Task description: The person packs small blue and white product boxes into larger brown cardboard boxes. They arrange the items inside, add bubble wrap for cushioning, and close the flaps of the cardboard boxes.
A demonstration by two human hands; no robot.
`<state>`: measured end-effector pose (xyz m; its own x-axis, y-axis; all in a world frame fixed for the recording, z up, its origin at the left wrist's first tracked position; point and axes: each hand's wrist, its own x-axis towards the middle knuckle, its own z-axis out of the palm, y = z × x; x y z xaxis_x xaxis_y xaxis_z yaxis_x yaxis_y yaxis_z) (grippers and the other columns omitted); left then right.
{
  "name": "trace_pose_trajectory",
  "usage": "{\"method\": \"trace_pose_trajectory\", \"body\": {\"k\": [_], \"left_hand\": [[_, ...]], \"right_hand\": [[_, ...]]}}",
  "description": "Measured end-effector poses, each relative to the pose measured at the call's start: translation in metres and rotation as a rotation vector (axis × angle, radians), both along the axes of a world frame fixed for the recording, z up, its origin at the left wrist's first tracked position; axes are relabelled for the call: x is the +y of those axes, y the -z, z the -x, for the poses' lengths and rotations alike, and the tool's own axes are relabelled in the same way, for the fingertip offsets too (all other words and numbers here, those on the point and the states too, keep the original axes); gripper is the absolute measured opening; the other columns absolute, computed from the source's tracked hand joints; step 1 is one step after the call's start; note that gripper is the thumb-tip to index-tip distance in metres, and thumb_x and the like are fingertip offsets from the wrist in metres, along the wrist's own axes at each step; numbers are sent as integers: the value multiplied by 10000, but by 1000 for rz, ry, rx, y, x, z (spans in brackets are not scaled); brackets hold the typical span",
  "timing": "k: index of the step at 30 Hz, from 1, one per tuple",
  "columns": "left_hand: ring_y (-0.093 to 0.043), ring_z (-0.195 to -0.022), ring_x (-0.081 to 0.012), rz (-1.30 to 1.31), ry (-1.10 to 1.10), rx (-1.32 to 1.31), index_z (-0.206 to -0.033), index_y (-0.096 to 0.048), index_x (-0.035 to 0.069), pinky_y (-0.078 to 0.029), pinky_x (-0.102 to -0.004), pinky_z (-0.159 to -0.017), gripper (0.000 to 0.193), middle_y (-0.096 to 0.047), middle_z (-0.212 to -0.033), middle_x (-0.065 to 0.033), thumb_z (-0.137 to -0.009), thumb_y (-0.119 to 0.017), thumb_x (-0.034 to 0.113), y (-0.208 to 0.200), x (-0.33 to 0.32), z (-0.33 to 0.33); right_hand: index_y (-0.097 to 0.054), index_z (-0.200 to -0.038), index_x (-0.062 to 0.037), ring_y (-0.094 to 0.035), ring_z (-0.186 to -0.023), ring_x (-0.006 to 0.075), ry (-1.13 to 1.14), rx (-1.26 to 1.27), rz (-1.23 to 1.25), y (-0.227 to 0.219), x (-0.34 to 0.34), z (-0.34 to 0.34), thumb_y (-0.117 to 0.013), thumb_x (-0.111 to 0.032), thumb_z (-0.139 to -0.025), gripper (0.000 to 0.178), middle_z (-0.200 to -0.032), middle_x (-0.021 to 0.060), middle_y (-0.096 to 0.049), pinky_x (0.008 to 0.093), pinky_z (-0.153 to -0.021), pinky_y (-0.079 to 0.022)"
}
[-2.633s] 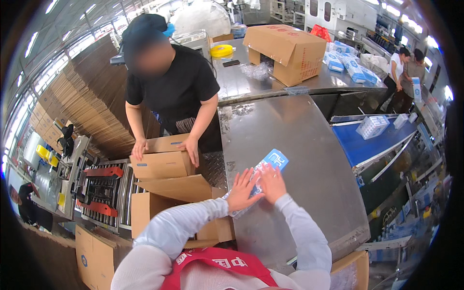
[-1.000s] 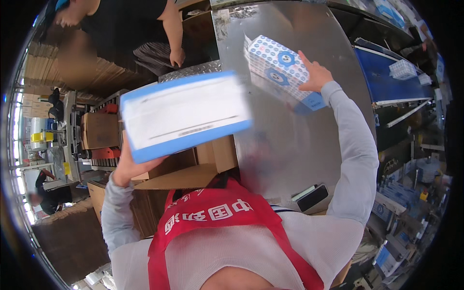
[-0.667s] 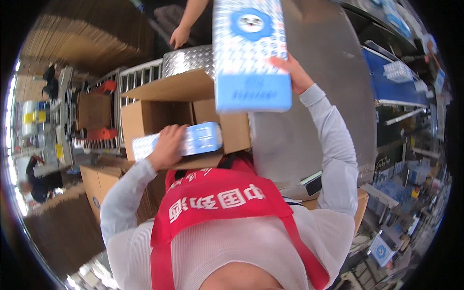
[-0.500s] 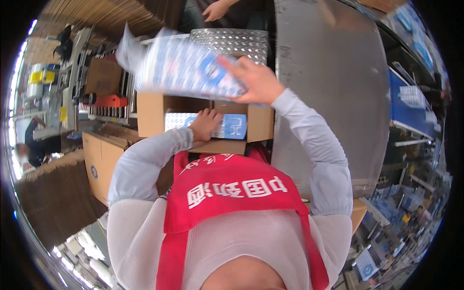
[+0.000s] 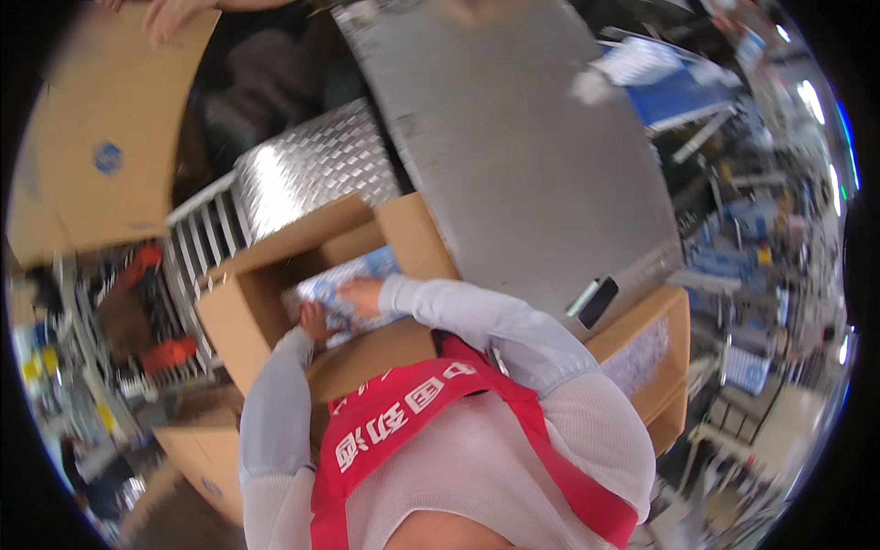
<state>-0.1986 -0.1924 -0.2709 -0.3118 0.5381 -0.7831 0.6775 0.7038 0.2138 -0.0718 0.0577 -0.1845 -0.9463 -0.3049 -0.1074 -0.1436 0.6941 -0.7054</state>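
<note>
An open cardboard box stands in front of me, tilted in the view. Inside lies a blue-and-white patterned package. My right hand is on it, fingers bent over its near side and pointing left. Close beside it my left hand rests on the package's left part, fingers outstretched. Both hands are low inside the box, slightly blurred. Whether a second package lies beneath them is hidden.
Right of the box stretches a grey metal table with a dark phone-like object on its near edge. Another cardboard box stands at the right. Beyond are a treadplate and rollers. Another person's hand touches a large carton.
My right hand has brought the patterned package from above down into the box, beside my left hand. My view has turned. A large carton now shows at the upper left.
</note>
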Motion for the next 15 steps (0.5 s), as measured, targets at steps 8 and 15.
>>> {"method": "trace_pose_trajectory", "body": {"k": [8, 15], "left_hand": [[-168, -1417, -484, -85, -22, -2, -1445, -297, -59, -216, -474, -1158, 972, -178, -1506, -364, -764, -735, 479, -44, -11, 42], [-681, -812, -206, -682, -161, 74, -1116, -638, -14, -542, -315, -726, 255, -684, -982, -149, -881, -648, 83, -207, 175, -42]], "right_hand": [[-608, -1141, -63, -607, -1009, 313, 725, 284, -448, -127, 294, -63, -540, -107, -822, 329, -1080, 155, -628, 406, -863, -514], [-526, -1345, -266, -242, -1399, 473, 1256, -165, -892, -162, 570, -114, -575, -203, -882, 470, -1551, 168, -236, 694, -1066, -204]]}}
